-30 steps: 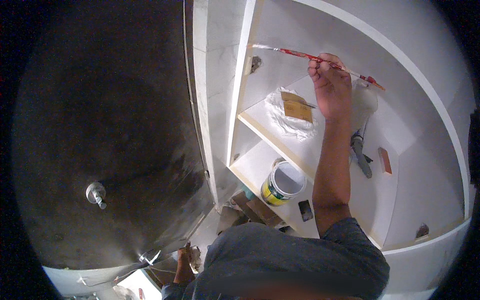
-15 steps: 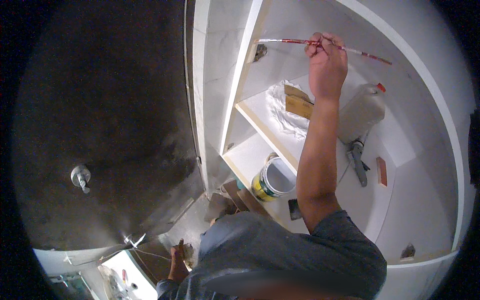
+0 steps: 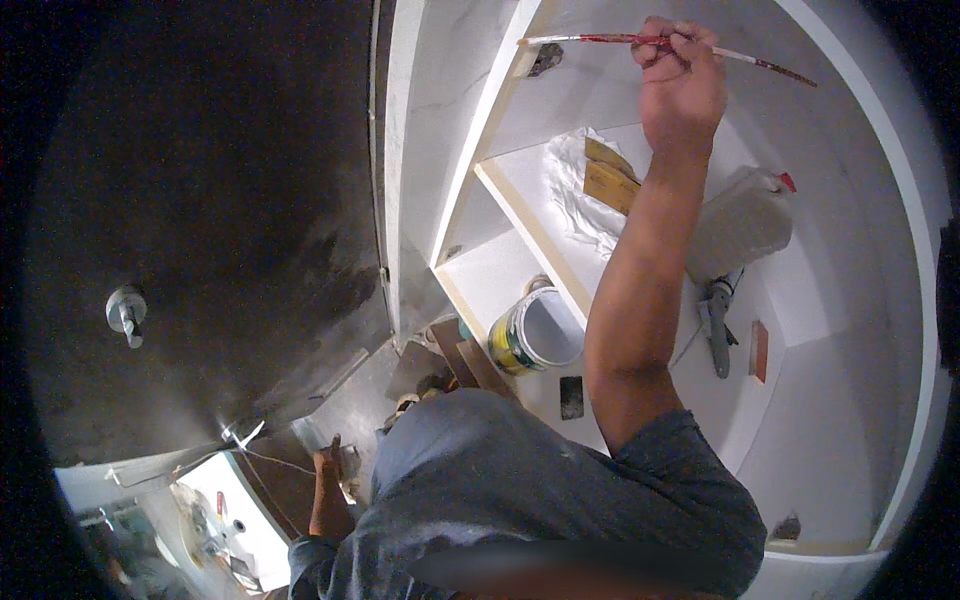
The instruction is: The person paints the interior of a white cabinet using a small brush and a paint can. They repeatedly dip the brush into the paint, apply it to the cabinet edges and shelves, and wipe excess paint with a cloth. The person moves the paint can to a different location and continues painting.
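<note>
In my right hand (image 3: 683, 85) a thin paintbrush (image 3: 600, 38) is pinched between the fingers, its handle smeared with red and white. The brush's left tip touches or nearly touches the front edge (image 3: 510, 62) of a white cabinet's upright panel. Low on the left, beside my body, my left hand (image 3: 328, 462) is curled with its thumb up against a small greyish thing that I cannot make out. Below my right forearm, a crumpled white plastic sheet (image 3: 570, 190) lies on the shelf with brown sandpaper pieces (image 3: 608, 182) on it.
A paint bucket (image 3: 508, 340) stands on the lower shelf. Right of my arm are a cloudy jug with a red cap (image 3: 745, 225), a grey-handled tool (image 3: 718, 335) and a reddish block (image 3: 759, 352). A dark wall with a metal fitting (image 3: 127, 312) rises at left, above a white basin (image 3: 245, 530).
My right hand has moved up and slightly right in the picture with the brush, whose tip stays by the panel's edge. The whole view has shifted a little.
</note>
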Demonstrator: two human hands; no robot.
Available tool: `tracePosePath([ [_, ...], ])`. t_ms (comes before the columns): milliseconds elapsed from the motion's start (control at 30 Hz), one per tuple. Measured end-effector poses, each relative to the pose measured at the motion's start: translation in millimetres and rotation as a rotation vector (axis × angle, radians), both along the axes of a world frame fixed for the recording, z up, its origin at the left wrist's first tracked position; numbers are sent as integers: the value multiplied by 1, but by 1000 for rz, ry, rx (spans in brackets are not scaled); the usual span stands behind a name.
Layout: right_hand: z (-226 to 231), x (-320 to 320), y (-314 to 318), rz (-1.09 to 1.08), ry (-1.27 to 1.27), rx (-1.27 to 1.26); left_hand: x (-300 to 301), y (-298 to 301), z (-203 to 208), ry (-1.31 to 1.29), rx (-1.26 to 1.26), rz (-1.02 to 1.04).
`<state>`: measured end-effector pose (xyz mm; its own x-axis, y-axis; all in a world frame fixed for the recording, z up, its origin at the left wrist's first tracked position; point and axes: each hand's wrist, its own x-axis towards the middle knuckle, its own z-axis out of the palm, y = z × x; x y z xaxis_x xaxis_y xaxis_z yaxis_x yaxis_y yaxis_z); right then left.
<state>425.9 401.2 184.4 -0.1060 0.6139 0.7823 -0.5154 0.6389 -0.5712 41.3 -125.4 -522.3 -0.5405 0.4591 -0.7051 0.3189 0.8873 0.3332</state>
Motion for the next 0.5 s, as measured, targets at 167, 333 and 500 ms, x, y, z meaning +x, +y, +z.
tracePosePath([
  [167,2,10,6,-30,7,-27,-9,-17,-26,114,-13,-332],
  [333,4,7,7,-22,-25,-4,-21,-21,-42,193,-35,-592],
  [500,-2,10,16,14,-32,15,-27,-25,-37,186,-83,-673],
])
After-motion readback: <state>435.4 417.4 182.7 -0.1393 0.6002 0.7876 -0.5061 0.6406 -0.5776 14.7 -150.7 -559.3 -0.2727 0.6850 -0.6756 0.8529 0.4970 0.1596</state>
